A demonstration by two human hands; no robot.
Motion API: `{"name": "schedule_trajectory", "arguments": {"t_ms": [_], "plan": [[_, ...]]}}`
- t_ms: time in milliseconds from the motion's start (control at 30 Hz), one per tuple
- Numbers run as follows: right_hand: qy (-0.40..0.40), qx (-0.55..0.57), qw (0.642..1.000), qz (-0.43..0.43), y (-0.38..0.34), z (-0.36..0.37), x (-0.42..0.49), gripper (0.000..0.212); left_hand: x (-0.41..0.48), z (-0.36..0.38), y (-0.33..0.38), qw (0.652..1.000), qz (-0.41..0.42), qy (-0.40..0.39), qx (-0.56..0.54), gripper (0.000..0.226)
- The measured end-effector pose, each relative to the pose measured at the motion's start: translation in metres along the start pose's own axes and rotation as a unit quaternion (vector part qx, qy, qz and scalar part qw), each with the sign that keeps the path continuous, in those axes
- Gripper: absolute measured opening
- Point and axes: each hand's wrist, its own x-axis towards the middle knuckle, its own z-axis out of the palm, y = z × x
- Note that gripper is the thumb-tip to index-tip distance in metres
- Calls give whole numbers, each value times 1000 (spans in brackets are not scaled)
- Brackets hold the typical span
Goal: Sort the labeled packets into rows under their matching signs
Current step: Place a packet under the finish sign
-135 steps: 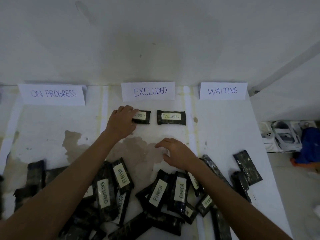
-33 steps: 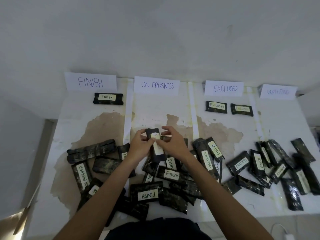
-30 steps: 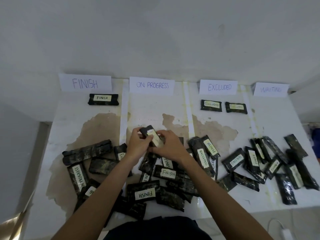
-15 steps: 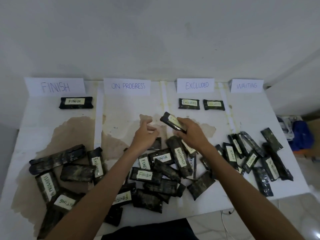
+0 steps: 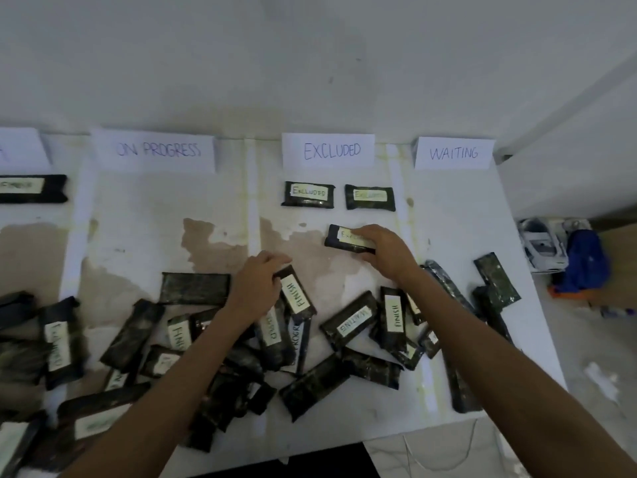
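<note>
- Black plastic packet (image 5: 348,239) with a pale EXCLUDED label has come off the heap (image 5: 312,384) to just below the two placed dark packets (image 5: 307,194) under the white paper EXCLUDED sign (image 5: 327,150).
- My right hand (image 5: 386,251) grasps its right end.
- My left hand (image 5: 256,291) has dropped onto a FINISH-labelled black packet (image 5: 298,294); whether it grips, I cannot tell.
- Third match nearly placed, I judge.

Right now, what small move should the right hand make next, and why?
Probably lower the held packet flat just below the two EXCLUDED packets and let go. Its label starts "EX", the right hand holds it in the column under the EXCLUDED sign, and that row spans the column.
</note>
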Motion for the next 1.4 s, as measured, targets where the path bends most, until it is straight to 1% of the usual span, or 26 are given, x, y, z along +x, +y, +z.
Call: {"name": "schedule_trajectory", "arguments": {"t_ms": [67, 133, 233, 333, 400, 467, 600, 667, 767, 833, 900, 933, 1033, 1067, 1100, 1167, 1233, 1300, 1400], "plan": [[3, 4, 1000, -27, 14, 6, 6, 51, 3, 14, 6, 998, 21, 21, 48, 42], [26, 6, 998, -60, 23, 11, 11, 51, 7, 24, 14, 997, 20, 30, 69, 42], [59, 21, 993, -95, 30, 14, 20, 48, 13, 34, 20, 997, 0, 47, 55, 45], [72, 22, 991, -110, 34, 12, 29, 46, 16, 37, 20, 998, -12, 52, 41, 50], [77, 25, 991, -111, 39, 8, 35, 44, 15, 38, 20, 998, -9, 34, 49, 56], [74, 30, 991, -104, 41, 3, 40, 42, 12, 35, 18, 997, -4, -2, 76, 60], [64, 27, 992, -109, 40, -1, 42, 40, 1, 25, 10, 990, 31, -43, 128, 65], [73, 21, 990, -118, 37, 0, 40, 44, -7, 21, 9, 988, 46, -55, 138, 69], [86, 12, 989, -123, 26, 2, 31, 56, -14, 16, 11, 980, 64, -74, 175, 70], [88, 25, 989, -120, 13, 6, 18, 56, -14, 13, 14, 971, 75, -89, 208, 69], [58, 47, 990, -117, -4, 14, 2, 52, -12, 10, 16, 960, 82, -106, 245, 65], [26, 66, 991, -111, -13, 18, -7, 49, -9, 9, 17, 956, 86, -112, 258, 62], [-115, 159, 979, -52, -46, 32, -33, 42, -1, 7, 14, 957, 78, -102, 261, 61], [-155, 180, 971, -34, -57, 37, -40, 44, 0, 5, 14, 960, 64, -92, 256, 62], [-177, 189, 966, -23, -66, 44, -46, 46, 0, 4, 13, 964, 44, -78, 250, 64], [-170, 193, 966, -7, -83, 56, -52, 48, -5, 3, 13, 970, -9, -37, 240, 64], [-157, 193, 968, 24, -95, 64, -52, 52, -16, 6, 13, 971, -55, 7, 233, 58], [-172, 192, 964, 63, -103, 67, -49, 51, -26, 13, 14, 971, -82, 26, 224, 54], [-200, 183, 958, 95, -111, 69, -43, 23, -36, 19, 15, 977, -93, 38, 187, 51]]}}
